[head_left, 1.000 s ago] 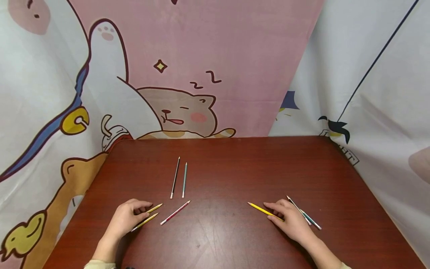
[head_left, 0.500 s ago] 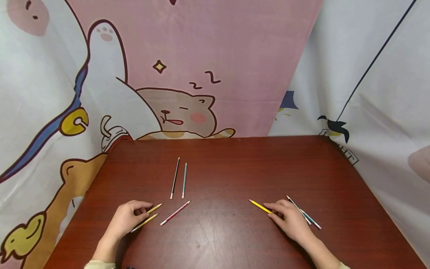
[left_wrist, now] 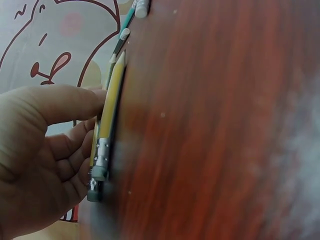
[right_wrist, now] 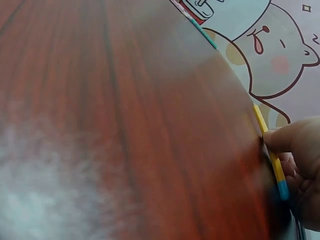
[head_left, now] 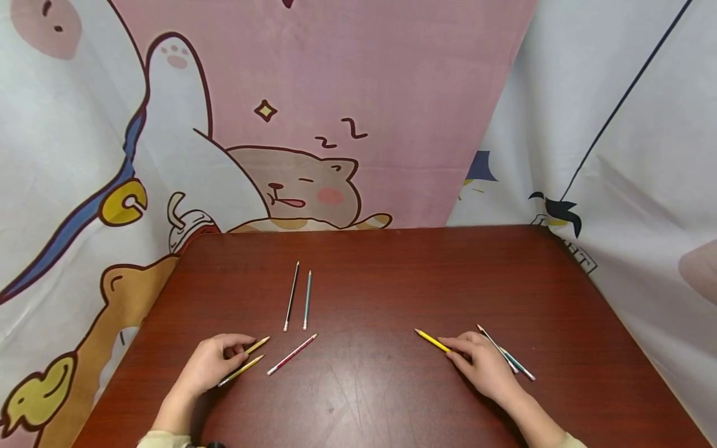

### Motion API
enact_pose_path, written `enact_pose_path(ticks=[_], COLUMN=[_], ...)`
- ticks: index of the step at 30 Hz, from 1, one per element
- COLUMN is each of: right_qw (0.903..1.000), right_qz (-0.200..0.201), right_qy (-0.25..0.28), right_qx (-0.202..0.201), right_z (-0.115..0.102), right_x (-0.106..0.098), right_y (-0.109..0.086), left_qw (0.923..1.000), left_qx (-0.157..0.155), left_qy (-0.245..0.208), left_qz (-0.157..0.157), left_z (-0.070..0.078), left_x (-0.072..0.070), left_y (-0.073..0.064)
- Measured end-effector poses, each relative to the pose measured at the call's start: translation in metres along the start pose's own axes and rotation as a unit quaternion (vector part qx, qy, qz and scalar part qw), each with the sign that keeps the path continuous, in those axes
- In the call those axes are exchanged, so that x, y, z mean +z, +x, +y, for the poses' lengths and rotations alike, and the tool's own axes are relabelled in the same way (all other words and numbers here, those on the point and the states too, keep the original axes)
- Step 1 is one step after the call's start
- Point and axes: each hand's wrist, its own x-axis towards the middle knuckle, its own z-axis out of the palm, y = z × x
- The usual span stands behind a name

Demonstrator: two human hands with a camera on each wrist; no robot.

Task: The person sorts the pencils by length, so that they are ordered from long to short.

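Note:
My left hand [head_left: 210, 367] is low at the left, pinching a yellow pencil [head_left: 258, 345] between thumb and fingers. Another yellow pencil [left_wrist: 114, 100], with a metal band and a grey-green eraser, lies alongside, just nearer than the thumb. At the right, my right hand [head_left: 484, 364] pinches a bright yellow pencil [head_left: 432, 340], whose rear end is blue in the right wrist view. Its tip points up and left. Just beyond that hand, a dark pencil [head_left: 491, 339] and a teal pencil [head_left: 521, 366] lie close together, partly hidden by the hand.
A red-and-white pencil [head_left: 292, 354] lies slanted right of my left hand. Farther back, a black pencil [head_left: 292, 295] and a teal-blue pencil [head_left: 307, 300] lie side by side. The brown table [head_left: 370, 280] meets a cartoon-printed cloth [head_left: 414, 112] at its back edge.
The bright yellow pencil in my right hand has turned slightly, its tip moving toward the back of the table. The pencil in my left hand has shifted only a little; the others stay put.

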Motion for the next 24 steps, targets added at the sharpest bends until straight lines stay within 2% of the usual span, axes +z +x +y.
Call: enact_pose_path(ticks=[6, 9, 15, 20, 24], right_qw=[0.9994, 0.9988, 0.9966, 0.9893, 0.9840], right_qz=[-0.010, -0.007, -0.014, -0.042, -0.053], right_qy=[0.014, 0.019, 0.038, 0.077, 0.096], right_qx=[0.030, 0.043, 0.071, 0.116, 0.141], right_z=[0.000, -0.001, -0.002, -0.003, -0.003], right_x=[-0.001, -0.001, -0.004, -0.009, -0.009], right_y=[0.003, 0.005, 0.013, 0.020, 0.025], left_qw=[0.9992, 0.9986, 0.9985, 0.9984, 0.9988], left_qx=[0.034, 0.040, 0.036, 0.035, 0.021], left_qy=[0.000, 0.004, 0.007, 0.007, 0.009], left_qz=[0.022, 0.033, 0.041, 0.045, 0.042], left_z=[0.001, 0.001, 0.000, 0.000, 0.000], left_x=[-0.001, -0.002, -0.002, -0.003, -0.004], left_y=[0.000, -0.001, 0.000, 0.001, 0.002])
